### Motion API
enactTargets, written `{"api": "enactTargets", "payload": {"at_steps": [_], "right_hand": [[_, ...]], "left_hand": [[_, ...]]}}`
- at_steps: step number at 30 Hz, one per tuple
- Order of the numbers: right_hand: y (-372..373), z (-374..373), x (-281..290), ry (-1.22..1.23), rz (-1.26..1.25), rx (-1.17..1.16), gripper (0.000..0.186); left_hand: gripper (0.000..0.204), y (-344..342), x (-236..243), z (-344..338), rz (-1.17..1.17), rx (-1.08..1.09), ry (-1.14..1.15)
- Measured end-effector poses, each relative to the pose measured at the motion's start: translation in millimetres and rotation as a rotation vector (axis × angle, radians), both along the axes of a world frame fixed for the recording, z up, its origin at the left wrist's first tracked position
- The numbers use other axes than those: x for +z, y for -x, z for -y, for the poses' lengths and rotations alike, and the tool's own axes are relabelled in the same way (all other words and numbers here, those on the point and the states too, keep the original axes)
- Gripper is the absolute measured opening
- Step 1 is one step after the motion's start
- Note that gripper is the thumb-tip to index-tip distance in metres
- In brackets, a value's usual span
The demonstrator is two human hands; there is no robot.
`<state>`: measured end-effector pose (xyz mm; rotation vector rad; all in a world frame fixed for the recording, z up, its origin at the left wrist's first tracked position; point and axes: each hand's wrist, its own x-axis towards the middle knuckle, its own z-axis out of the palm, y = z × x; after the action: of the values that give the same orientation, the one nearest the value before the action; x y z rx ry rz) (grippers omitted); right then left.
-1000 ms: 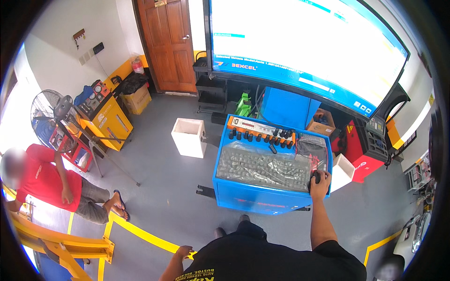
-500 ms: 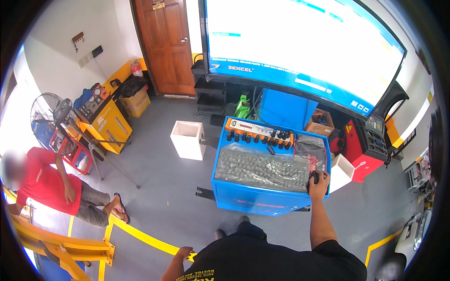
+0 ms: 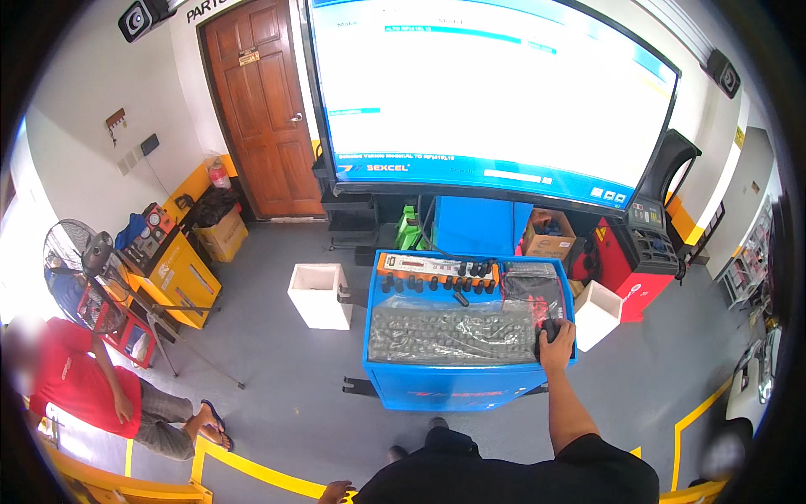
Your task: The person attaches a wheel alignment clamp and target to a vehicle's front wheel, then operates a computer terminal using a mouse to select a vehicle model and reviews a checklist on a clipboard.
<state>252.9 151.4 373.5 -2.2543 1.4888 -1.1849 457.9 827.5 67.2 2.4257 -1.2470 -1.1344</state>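
Observation:
My right hand (image 3: 557, 346) is closed over a black computer mouse (image 3: 550, 326) at the right edge of a blue cabinet's top (image 3: 371, 353). Left of the mouse lies a dark keyboard (image 3: 449, 338) under a crinkled clear plastic cover. Behind the keyboard several black plugs or adapters (image 3: 434, 284) stand in a row along an orange-and-white panel (image 3: 407, 265). A black-and-red mat or packet (image 3: 531, 290) lies behind the mouse. Down by my side, at the lower edge, my left hand (image 3: 337, 492) hangs with loose fingers, holding nothing visible. A large lit screen (image 3: 495, 109) faces me behind the cabinet.
White box-like stands flank the cabinet, one on the left (image 3: 321, 298) and one on the right (image 3: 599, 315). A red machine (image 3: 634, 277) stands far right. At left are a person in a red shirt (image 3: 80, 370), a tripod fan (image 3: 80, 260) and a yellow machine (image 3: 180, 286).
My view has tilted up, so more of the screen and door shows and the cabinet sits lower. The right hand stays on the mouse. The screen now shows highlighted list rows.

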Motion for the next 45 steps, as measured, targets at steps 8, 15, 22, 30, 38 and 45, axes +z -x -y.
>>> {"api": "enactTargets", "payload": {"at_steps": [8,15,22,30,38,45], "right_hand": [[-1.5,0.7,-1.0,-0.014,-0.004,0.004,0.039],[-2.1,-0.6,0.1,-0.039,-0.014,-0.014,0.034],[-0.4,-0.2,-0.1,-0.026,-0.005,0.012,0.031],[-1.9,-1.9,1.2,-0.021,-0.015,0.025,0.03],[-2.2,-0.9,0.5,0.012,-0.022,0.005,0.03],[-2.0,-0.9,0.0,0.001,-0.027,0.005,0.029]], "left_hand": [[0.04,-8.4,-13.2,-5.8,-0.049,0.003,0.056],[0.039,-16.0,-13.7,-5.2,-0.067,-0.042,0.05],[0.04,-21.5,-15.1,-4.9,-0.059,-0.141,0.1],[0.04,-22.9,-16.9,-4.9,-0.086,-0.188,0.059],[0.045,-25.3,-15.4,-3.3,-0.092,-0.206,0.087],[0.045,-25.5,-19.3,-1.1,-0.096,-0.23,0.066]]}}
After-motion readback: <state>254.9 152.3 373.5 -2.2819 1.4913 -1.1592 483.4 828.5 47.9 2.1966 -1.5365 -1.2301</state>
